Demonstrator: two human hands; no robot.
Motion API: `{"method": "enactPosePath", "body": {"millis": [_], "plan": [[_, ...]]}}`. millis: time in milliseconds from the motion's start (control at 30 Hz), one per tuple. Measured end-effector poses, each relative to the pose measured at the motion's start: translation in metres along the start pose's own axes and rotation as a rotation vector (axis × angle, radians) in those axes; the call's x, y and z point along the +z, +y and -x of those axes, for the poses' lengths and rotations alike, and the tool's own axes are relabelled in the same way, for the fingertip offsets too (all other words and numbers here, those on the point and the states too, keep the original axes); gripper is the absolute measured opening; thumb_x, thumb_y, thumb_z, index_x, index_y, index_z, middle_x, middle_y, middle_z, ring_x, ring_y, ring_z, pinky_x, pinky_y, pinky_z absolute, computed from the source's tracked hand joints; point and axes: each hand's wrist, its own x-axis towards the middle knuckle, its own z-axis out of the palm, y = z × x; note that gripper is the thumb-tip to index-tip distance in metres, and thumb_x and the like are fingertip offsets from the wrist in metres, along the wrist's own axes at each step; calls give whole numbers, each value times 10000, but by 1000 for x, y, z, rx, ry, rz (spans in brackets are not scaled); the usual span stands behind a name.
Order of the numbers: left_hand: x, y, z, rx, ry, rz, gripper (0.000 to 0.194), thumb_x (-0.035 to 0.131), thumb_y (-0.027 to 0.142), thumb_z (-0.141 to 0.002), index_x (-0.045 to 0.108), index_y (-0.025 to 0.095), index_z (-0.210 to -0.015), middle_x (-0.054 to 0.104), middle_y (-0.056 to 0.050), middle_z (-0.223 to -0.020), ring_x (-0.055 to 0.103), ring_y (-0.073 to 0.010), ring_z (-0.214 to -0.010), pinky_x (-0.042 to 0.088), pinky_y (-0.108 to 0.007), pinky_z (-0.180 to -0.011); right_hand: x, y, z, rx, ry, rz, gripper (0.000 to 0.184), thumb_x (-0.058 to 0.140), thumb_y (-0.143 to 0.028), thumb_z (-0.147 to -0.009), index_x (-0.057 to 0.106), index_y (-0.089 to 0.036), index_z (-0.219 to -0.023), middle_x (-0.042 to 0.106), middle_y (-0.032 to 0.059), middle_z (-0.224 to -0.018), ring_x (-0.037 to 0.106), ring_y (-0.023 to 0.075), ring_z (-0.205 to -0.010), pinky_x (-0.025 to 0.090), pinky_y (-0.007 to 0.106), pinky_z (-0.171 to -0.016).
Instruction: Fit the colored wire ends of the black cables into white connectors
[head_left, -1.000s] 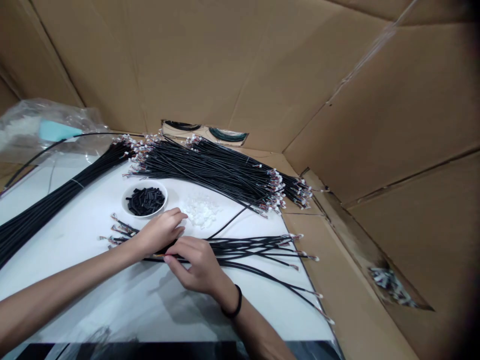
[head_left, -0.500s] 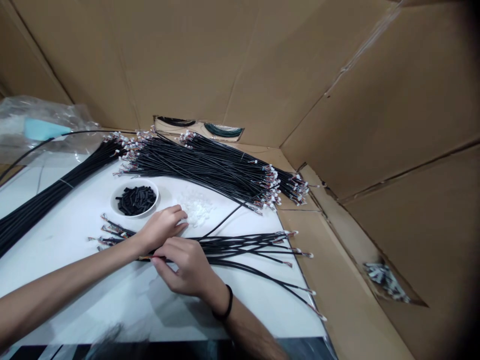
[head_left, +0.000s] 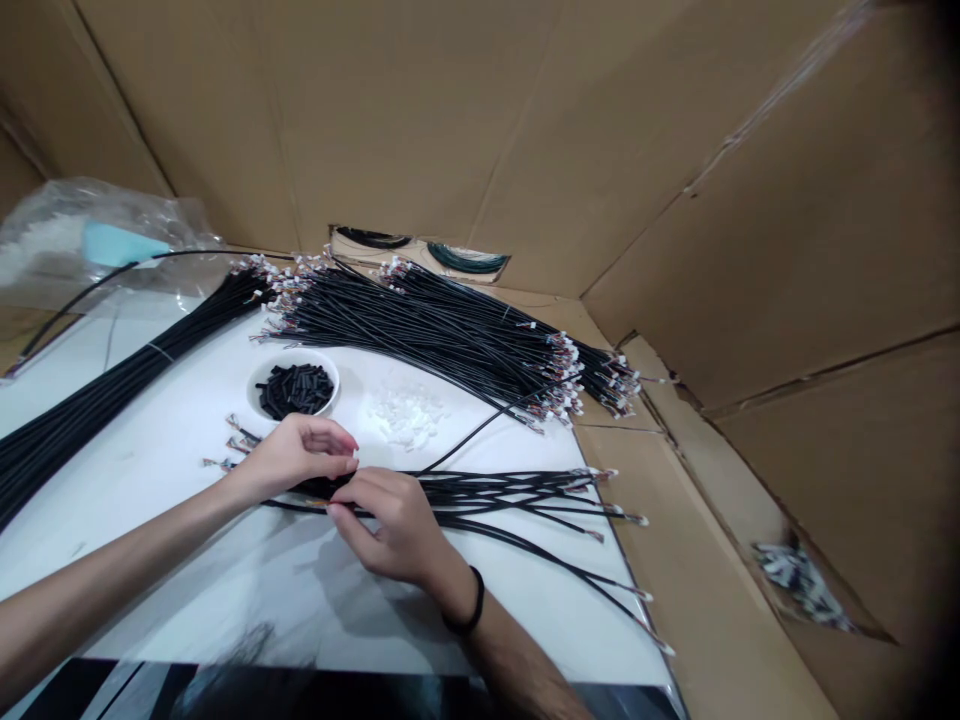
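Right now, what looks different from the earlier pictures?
The left hand has drawn back from the white plastic bits and curled its fingers above the black cables, beside the right hand, which still pinches them. The bowl of black tubes and the cable bundles stayed put.

Bright, diffuse light washes the white board (head_left: 540, 620), and a soft grey shadow (head_left: 330, 590) falls below the right hand (head_left: 394, 525). The cardboard (head_left: 787, 180) darkens toward the right edge, wide-angle distortion bends the frame's edges, and fine detail looks slightly soft.
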Motion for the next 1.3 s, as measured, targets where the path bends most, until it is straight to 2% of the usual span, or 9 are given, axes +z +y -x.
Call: {"method": "enactPosePath", "body": {"millis": [167, 333, 533, 667, 767, 933, 1067, 1300], "plan": [[-14, -14, 26, -129, -67, 204, 273, 791, 352, -670, 651, 146, -781, 728, -20, -651, 647, -109, -546, 496, -173, -527, -1, 1, -1, 17, -17, -23, 155, 556, -199, -917, 669, -178, -812, 681, 44, -700, 589, 157, -617, 452, 267, -599], [-9, -17, 39, -177, -159, 315, 252, 809, 314, -667, 631, 136, -693, 711, -19, -607, 634, -111, -497, 459, -169, -468, -1, 2, -2, 42, -16, -68, 136, 583, -188, -896, 680, -181, -800, 640, 21, -649, 535, 137, -559, 428, 262, -569], [9, -7, 36, -167, -231, 396, 301, 817, 368, -699, 709, 116, -823, 717, -19, -644, 630, -106, -508, 480, -187, -500, -9, 0, -7, 110, 18, -132, 143, 604, -198, -887, 675, -178, -765, 618, 11, -611, 525, 132, -538, 433, 262, -544], [17, -3, 29, -129, -231, 408, 324, 840, 390, -684, 702, 97, -702, 645, 5, -526, 542, -66, -437, 402, -153, -438, -15, -4, -9, 168, 50, -137, 177, 607, -209, -884, 642, -186, -712, 622, 17, -617, 552, 147, -563, 450, 276, -555], [17, -6, 28, -108, -203, 441, 306, 841, 372, -695, 703, 99, -704, 625, 13, -503, 504, -53, -411, 339, -138, -396, -17, -6, -9, 217, 66, -154, 193, 615, -227, -878, 645, -194, -690, 636, 18, -620, 578, 159, -584, 470, 290, -580], [9, -14, 34, -71, -166, 549, 241, 826, 311, -734, 724, 123, -845, 684, 5, -596, 586, -75, -474, 433, -152, -455, -15, -6, -6, 350, 92, -275, 204, 634, -250, -872, 682, -192, -683, 689, 22, -646, 625, 158, -611, 497, 277, -621], [5, -13, 36, -41, -182, 602, 218, 823, 252, -746, 730, 137, -906, 741, -20, -703, 670, -108, -557, 502, -167, -508, -15, -3, -4, 468, 53, -403, 205, 645, -272, -869, 697, -186, -691, 713, 21, -648, 645, 151, -604, 514, 248, -599], [6, -11, 40, -15, -216, 624, 175, 800, 239, -786, 729, 142, -913, 760, -35, -728, 693, -118, -581, 503, -154, -501, -22, -10, -9, 530, 5, -415, 231, 603, -273, -872, 688, -185, -676, 696, 20, -633, 622, 150, -584, 499, 256, -576]]}}
